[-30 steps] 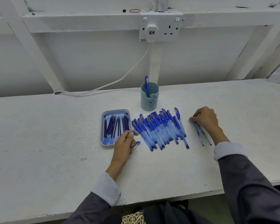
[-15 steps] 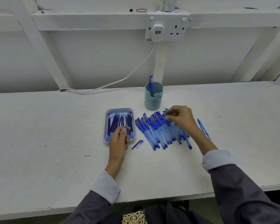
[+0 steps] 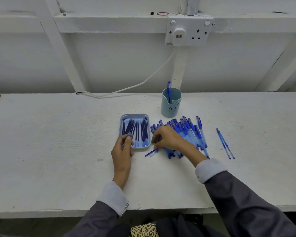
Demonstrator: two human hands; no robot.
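While the left hand (image 3: 122,149) pinches one blue piece (image 3: 129,136) over the tray (image 3: 135,115), the right hand (image 3: 167,139) curls on the pile of pens (image 3: 193,132), grip hidden. Two pens (image 3: 225,143) lie apart; one pen (image 3: 169,86) stands in one cup (image 3: 171,106).

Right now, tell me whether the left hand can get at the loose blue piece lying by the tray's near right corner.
Probably yes: the loose blue piece lies close beside the left hand, with bare table between. But that hand pinches a small blue bit, so it isn't free.
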